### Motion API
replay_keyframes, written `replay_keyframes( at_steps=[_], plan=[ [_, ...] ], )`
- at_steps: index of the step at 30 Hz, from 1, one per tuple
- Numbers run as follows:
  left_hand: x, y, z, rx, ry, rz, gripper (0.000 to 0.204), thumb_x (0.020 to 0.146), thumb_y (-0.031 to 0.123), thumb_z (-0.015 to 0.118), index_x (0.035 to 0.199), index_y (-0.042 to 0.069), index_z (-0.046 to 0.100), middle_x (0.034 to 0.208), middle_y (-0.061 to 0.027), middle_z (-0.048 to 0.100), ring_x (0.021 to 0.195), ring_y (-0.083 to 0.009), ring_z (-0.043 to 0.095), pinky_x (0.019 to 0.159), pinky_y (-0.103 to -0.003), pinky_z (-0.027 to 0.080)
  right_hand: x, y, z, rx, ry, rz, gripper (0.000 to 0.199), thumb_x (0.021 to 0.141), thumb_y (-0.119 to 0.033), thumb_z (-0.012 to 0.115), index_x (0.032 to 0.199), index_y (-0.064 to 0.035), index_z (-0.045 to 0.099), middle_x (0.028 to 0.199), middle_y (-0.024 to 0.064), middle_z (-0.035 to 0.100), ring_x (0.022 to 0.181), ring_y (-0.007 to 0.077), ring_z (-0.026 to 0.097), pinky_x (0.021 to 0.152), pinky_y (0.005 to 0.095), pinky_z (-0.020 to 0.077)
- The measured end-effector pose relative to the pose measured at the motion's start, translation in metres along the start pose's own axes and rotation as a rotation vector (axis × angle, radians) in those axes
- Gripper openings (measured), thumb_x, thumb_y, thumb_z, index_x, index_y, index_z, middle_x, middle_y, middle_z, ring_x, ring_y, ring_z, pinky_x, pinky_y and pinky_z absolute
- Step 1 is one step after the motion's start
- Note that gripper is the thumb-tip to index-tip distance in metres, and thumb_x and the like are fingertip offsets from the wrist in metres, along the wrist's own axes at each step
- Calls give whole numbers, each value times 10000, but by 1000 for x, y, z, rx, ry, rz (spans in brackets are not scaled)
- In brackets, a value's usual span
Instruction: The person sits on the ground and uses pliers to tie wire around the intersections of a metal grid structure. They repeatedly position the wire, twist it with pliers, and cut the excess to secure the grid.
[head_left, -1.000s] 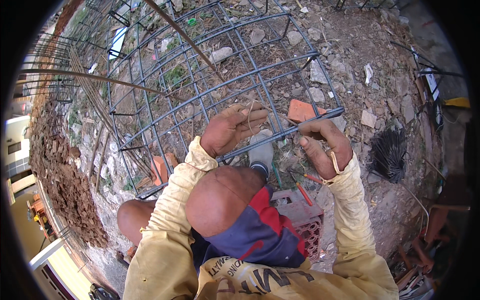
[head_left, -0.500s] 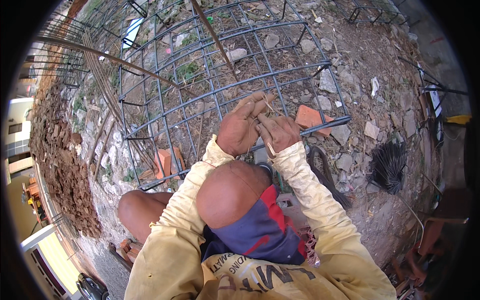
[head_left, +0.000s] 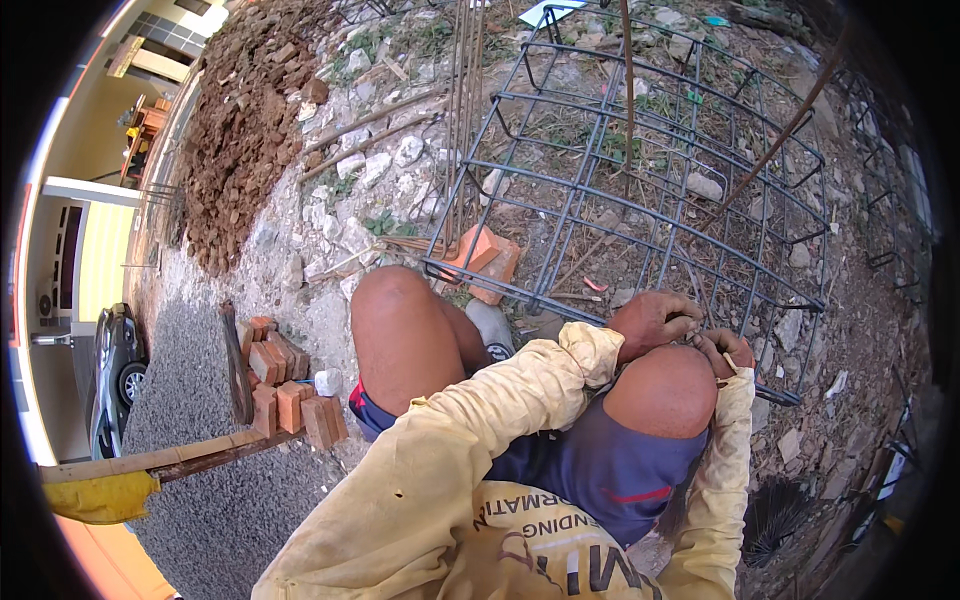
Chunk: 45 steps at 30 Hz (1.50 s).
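Both hands, left (head_left: 652, 322) and right (head_left: 727, 350), pinch tie wire (head_left: 697, 338) on the rebar cage (head_left: 640, 190), and one sloppy twist could snap it or jab me.

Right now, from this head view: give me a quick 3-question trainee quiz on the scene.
1. True or false: both hands meet at the near edge of the rebar cage.
2. What props up the cage's near-left corner? A) orange bricks B) a car tyre C) a bucket
3. Fill in: the left hand and right hand sit just beyond the person's right ____.

Key:
1. True; the hands are close together at the cage's near bar.
2. A, the orange bricks.
3. knee.
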<state>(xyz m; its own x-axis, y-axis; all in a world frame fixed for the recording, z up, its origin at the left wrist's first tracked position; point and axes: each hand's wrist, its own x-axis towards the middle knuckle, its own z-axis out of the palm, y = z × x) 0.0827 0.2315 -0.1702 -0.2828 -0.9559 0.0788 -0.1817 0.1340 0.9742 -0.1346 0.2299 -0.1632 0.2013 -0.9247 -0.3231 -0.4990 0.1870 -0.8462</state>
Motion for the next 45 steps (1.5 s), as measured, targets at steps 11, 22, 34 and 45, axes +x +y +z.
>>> replay_keyframes(
  at_steps=[11, 22, 34, 45],
  plan=[
    [6, 57, -28, -1378, 305, -308, 266, 995, 221, 588, 1138, -3, 604, 925, -55, 646, 878, -165, 663, 832, -324, 574, 9, -116, -1, 614, -72, 60, 216, 869, -247, 751, 904, -61, 647, 728, 14, 594, 615, 122, 537, 562, 262, 423],
    [42, 35, 11, -682, 0, -353, 412, 953, 180, 627, 1286, -52, 557, 1057, -97, 680, 863, -115, 633, 768, -252, 517, 3, -60, -88, 70, 30, 55, 246, 825, -227, 774, 938, -19, 705, 816, 32, 665, 766, 106, 578, 697, 287, 467],
    [110, -260, 98, 752, -616, 23, 237, 800, 246, 690, 955, 75, 637, 954, -98, 648, 812, -236, 630, 703, -406, 497, 188, 202, -77, -986, -224, 286, 268, 884, -350, 623, 1082, -188, 704, 1145, 101, 693, 1058, 281, 658, 897, 414, 516],
    [109, -247, 140, 499, -631, -32, 271, 782, 191, 669, 986, 13, 662, 929, -176, 646, 889, -333, 646, 794, -411, 534, 205, 343, -46, 12, -422, 523, 224, 825, -207, 769, 1012, -91, 727, 973, 69, 713, 944, 200, 631, 850, 378, 488]
  ],
)
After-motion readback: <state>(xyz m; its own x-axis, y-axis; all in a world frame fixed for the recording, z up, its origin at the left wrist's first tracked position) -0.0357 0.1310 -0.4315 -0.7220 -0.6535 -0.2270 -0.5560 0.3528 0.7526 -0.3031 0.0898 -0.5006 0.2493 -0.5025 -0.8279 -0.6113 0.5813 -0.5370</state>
